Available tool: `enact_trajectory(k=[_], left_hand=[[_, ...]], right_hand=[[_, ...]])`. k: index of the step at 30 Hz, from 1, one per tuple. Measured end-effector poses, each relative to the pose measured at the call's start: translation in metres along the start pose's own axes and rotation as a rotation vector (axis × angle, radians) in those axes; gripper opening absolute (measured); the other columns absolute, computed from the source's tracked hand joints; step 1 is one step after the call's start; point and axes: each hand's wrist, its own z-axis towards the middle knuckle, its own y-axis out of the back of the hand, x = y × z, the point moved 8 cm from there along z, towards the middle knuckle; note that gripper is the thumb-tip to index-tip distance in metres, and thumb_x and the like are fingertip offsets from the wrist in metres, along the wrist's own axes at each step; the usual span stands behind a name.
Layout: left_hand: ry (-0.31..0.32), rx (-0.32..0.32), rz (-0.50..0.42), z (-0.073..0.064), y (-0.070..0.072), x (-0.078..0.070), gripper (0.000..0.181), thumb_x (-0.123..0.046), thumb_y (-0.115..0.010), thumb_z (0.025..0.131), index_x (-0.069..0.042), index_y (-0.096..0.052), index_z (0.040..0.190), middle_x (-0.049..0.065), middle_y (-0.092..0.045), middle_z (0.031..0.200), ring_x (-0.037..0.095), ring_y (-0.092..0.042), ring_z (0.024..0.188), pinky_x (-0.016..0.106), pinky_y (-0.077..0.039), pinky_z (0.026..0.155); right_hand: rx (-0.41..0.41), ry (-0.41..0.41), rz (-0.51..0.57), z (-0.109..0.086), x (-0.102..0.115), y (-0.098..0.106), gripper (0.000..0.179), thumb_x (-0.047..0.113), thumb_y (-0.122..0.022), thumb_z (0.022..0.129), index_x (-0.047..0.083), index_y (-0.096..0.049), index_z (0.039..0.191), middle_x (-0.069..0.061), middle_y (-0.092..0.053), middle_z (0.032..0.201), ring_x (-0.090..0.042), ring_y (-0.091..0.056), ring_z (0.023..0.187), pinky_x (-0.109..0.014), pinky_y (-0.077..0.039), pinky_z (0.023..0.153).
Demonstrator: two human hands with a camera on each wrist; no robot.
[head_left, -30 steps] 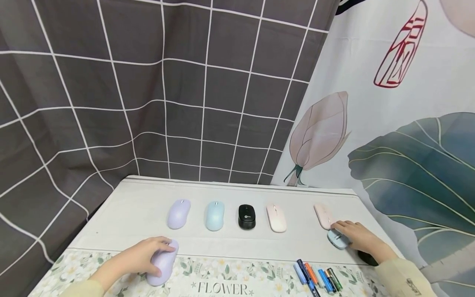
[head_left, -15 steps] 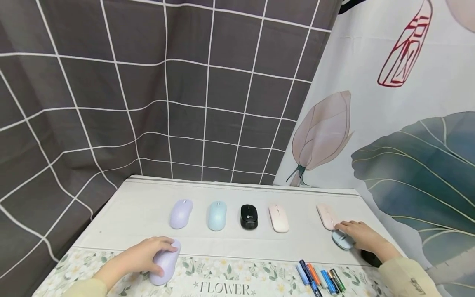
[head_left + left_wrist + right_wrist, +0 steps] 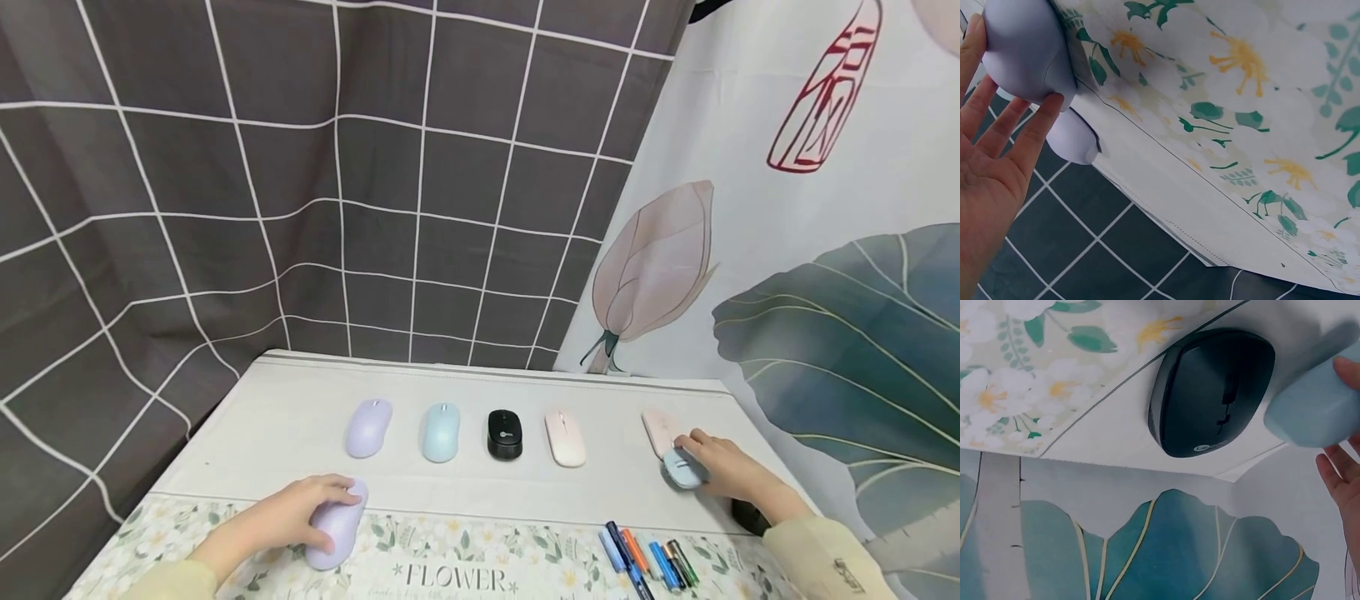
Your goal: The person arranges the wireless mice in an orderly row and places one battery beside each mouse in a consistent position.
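My left hand (image 3: pixel 296 515) grips a lilac computer mouse (image 3: pixel 339 535) lying on the flowered strip of the mat, thumb on the near side and fingers over the far end. In the left wrist view, the fingertips sit along the edges of that mouse (image 3: pixel 1025 47). Over at the right, my right hand (image 3: pixel 723 467) holds a light blue mouse (image 3: pixel 684 470) by its side, tilted, its near end close to a pale pink mouse (image 3: pixel 660 432). A black mouse (image 3: pixel 1210 394) lies beside it in the right wrist view, partly hidden behind the wrist in the head view.
Along the back of the white mat (image 3: pixel 285 396) stand a lilac mouse (image 3: pixel 369 428), a light blue mouse (image 3: pixel 441 433), a black mouse (image 3: pixel 505 435) and a pink mouse (image 3: pixel 565 438). Several pens (image 3: pixel 647 558) lie at the front right. A dark grid curtain (image 3: pixel 375 167) hangs behind.
The right hand has tilted the light blue mouse and shifted it slightly left and up. The left hand stays on its lilac mouse. The view has drifted a little.
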Motion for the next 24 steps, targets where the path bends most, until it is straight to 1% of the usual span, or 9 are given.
enact_trajectory(k=[3,8,10,14,17,21,24], left_hand=[[0.001,0.003,0.013,0.001,0.000,0.000,0.060,-0.033,-0.078,0.067,-0.005,-0.064,0.118,0.024,-0.055,0.127,0.048,-0.051,0.113,0.059,-0.045,0.089],[0.008,0.008,-0.004,0.000,0.000,-0.001,0.060,-0.031,-0.078,0.067,-0.004,-0.063,0.118,0.025,-0.054,0.128,0.050,-0.050,0.113,0.061,-0.045,0.089],[0.011,0.007,-0.012,0.000,0.000,-0.002,0.059,-0.030,-0.078,0.068,-0.004,-0.063,0.118,0.026,-0.053,0.128,0.051,-0.049,0.114,0.061,-0.045,0.088],[0.015,0.009,-0.015,0.000,0.001,-0.003,0.060,-0.030,-0.078,0.068,-0.003,-0.063,0.119,0.025,-0.053,0.129,0.051,-0.049,0.114,0.061,-0.044,0.089],[0.021,0.010,-0.011,0.000,0.001,-0.002,0.060,-0.031,-0.078,0.067,-0.004,-0.063,0.119,0.025,-0.054,0.129,0.050,-0.049,0.114,0.061,-0.044,0.089],[0.024,0.009,-0.001,0.000,0.001,-0.001,0.059,-0.031,-0.078,0.067,-0.005,-0.064,0.118,0.024,-0.054,0.128,0.050,-0.050,0.113,0.061,-0.044,0.089],[0.021,0.009,-0.004,0.000,0.001,0.000,0.060,-0.031,-0.078,0.067,-0.005,-0.063,0.118,0.024,-0.054,0.128,0.050,-0.050,0.113,0.061,-0.045,0.088]], right_hand=[[0.008,-0.004,0.028,0.003,0.001,0.001,0.064,0.009,-0.087,0.058,0.005,-0.053,0.112,-0.007,-0.051,0.094,-0.020,-0.055,0.074,-0.037,-0.049,0.062],[-0.040,-0.004,0.075,0.006,0.009,0.007,0.064,0.007,-0.084,0.060,0.001,-0.050,0.114,-0.008,-0.049,0.093,-0.017,-0.051,0.075,-0.035,-0.048,0.061],[-0.059,-0.006,0.096,0.008,0.011,0.010,0.065,0.008,-0.084,0.062,0.000,-0.049,0.115,-0.009,-0.048,0.094,-0.016,-0.051,0.075,-0.034,-0.048,0.061],[-0.066,-0.012,0.124,0.013,0.016,0.015,0.066,0.012,-0.082,0.065,-0.001,-0.047,0.119,-0.012,-0.052,0.097,-0.018,-0.055,0.077,-0.035,-0.049,0.062],[-0.088,-0.002,0.114,0.017,0.022,0.018,0.067,0.015,-0.082,0.066,0.000,-0.047,0.121,-0.012,-0.053,0.096,-0.019,-0.056,0.078,-0.037,-0.050,0.063],[-0.131,0.011,0.088,0.021,0.029,0.020,0.068,0.017,-0.083,0.066,0.003,-0.049,0.123,-0.010,-0.054,0.091,-0.017,-0.055,0.074,-0.035,-0.049,0.059],[-0.132,0.005,0.075,0.025,0.034,0.020,0.067,0.019,-0.082,0.067,0.005,-0.051,0.126,-0.011,-0.056,0.092,-0.017,-0.055,0.071,-0.033,-0.049,0.057]])
